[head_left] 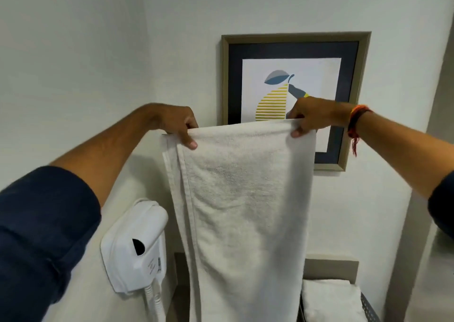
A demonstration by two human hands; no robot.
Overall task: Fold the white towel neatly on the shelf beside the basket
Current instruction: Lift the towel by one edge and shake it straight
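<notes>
The white towel (243, 199) is held up in the air in front of the wall, its top edge stretched level between the two hands, the rest hanging straight down past the bottom of the view. It is judged soft, limp and light: it drapes without stiffness, already doubled lengthwise, with a hemmed layer showing along its left side. Corners or the top fold are judged the best holds, since any unsupported part will sag. The left hand (175, 122) is closed in a pinch on the top left corner, thumb in front, fingers behind the cloth. The right hand (309, 116) is likewise pinched shut on the top right corner. The basket (368, 307) is seen low at the right, with a folded towel (329, 299) in or beside it; the shelf surface is mostly hidden behind the hanging cloth.
</notes>
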